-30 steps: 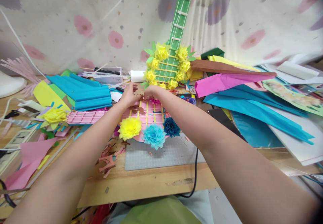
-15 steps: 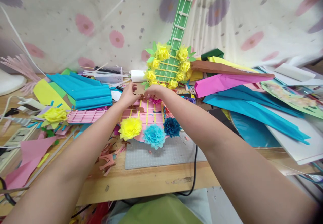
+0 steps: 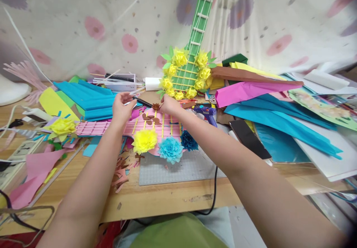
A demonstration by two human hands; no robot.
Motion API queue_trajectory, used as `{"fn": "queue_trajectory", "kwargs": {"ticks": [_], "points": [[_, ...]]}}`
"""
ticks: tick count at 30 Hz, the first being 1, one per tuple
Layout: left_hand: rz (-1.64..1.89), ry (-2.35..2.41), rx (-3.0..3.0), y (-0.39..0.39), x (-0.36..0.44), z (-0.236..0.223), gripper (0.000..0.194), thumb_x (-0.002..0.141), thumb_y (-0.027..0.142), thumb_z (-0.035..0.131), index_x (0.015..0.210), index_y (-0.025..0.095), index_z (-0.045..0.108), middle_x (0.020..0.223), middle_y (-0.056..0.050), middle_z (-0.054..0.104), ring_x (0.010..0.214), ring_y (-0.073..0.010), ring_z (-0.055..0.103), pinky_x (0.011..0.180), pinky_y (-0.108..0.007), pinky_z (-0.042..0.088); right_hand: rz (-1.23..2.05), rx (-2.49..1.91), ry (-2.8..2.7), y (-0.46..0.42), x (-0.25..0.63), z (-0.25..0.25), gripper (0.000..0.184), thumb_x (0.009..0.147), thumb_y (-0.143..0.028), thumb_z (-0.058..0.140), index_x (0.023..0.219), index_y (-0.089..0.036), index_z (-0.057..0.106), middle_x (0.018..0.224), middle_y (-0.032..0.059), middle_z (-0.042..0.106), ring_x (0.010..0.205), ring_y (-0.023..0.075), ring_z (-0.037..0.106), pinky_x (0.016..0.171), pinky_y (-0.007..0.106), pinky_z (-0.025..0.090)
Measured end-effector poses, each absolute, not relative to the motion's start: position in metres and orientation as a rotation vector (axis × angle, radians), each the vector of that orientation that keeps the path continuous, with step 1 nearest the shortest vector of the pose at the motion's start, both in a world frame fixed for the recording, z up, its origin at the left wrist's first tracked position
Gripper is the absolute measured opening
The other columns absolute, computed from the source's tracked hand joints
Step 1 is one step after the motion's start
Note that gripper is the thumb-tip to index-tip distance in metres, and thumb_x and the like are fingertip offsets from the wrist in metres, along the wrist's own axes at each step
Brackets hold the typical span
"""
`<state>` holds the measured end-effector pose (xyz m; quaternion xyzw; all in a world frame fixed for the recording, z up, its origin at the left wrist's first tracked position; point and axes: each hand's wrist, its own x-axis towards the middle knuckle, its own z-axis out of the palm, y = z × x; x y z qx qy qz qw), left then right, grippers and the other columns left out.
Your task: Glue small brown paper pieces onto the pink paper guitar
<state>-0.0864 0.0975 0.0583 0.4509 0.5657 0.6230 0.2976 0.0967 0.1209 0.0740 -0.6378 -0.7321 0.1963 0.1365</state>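
A pink paper guitar (image 3: 167,123) lies flat with its neck pointing left, and a large yellow paper flower (image 3: 145,140), a light blue one (image 3: 170,149) and a dark blue one (image 3: 189,140) sit along its near edge. At its far edge, the fingers of my right hand (image 3: 170,105) are pinched at a small brown paper flower (image 3: 155,107). Brown paper petals (image 3: 151,119) lie loose on the guitar's body. My left hand (image 3: 123,106) hovers above the neck side, thumb and fingers apart, beside a black pen-like stick (image 3: 143,102).
A green paper guitar (image 3: 185,69) with yellow flowers leans at the back. A purple glue gun (image 3: 208,114) and a black phone (image 3: 249,139) lie right. Blue crepe paper (image 3: 95,102) is piled left. Under the pink guitar is a grey cutting mat (image 3: 178,175); brown scraps (image 3: 120,177) lie beside it.
My left hand has moved left, away from the brown flower, uncovering the black stick and brown petals. My right hand stays at the flower. The glue gun and phone show more.
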Motion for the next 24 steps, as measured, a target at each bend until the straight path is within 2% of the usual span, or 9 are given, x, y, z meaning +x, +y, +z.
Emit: {"fn": "queue_trajectory", "kwargs": {"ticks": [5,9,15,20,24], "points": [[1.744,1.523,1.058,0.088,-0.098,0.053,0.030,0.062,0.008,0.067,0.085,0.019,0.051,0.086,-0.003,0.063,0.083,-0.0132,0.064,0.084,-0.027,0.050,0.458,-1.888,-2.141,0.111,0.089,0.073,0.036,0.076,-0.019,0.057,0.111,-0.019,0.048,0.107,0.0116,0.068,0.100,0.0286,0.064,0.077,0.037,0.049],[1.729,1.513,1.032,0.090,-0.099,0.047,0.031,0.062,0.009,0.067,0.086,0.021,0.051,0.086,-0.001,0.064,0.082,-0.0130,0.063,0.081,-0.028,0.051,0.441,-1.872,-2.117,0.114,0.088,0.068,0.037,0.076,-0.022,0.058,0.111,-0.021,0.046,0.106,0.0094,0.069,0.099,0.0295,0.065,0.076,0.038,0.049],[1.811,1.520,0.959,0.093,-0.106,0.050,0.027,0.065,0.012,0.066,0.084,0.022,0.050,0.084,0.000,0.062,0.084,-0.0135,0.063,0.077,-0.028,0.051,0.507,-1.829,-2.086,0.111,0.092,0.070,0.039,0.073,-0.025,0.063,0.109,-0.022,0.045,0.105,0.0070,0.070,0.097,0.0259,0.065,0.078,0.037,0.048],[1.865,1.528,0.922,0.091,-0.113,0.055,0.025,0.068,0.008,0.064,0.084,0.020,0.049,0.087,0.001,0.061,0.091,-0.0141,0.062,0.081,-0.030,0.049,0.626,-1.730,-1.935,0.110,0.106,0.082,0.040,0.072,-0.026,0.065,0.106,-0.022,0.046,0.093,0.0016,0.070,0.093,0.0219,0.065,0.081,0.035,0.047],[1.939,1.575,1.018,0.092,-0.109,0.055,0.027,0.068,0.005,0.062,0.086,0.020,0.049,0.088,0.000,0.061,0.087,-0.0129,0.061,0.081,-0.029,0.049,0.599,-1.604,-1.753,0.106,0.133,0.088,0.036,0.072,-0.029,0.065,0.103,-0.022,0.047,0.087,-0.0007,0.068,0.084,0.0185,0.064,0.079,0.035,0.046]]}}
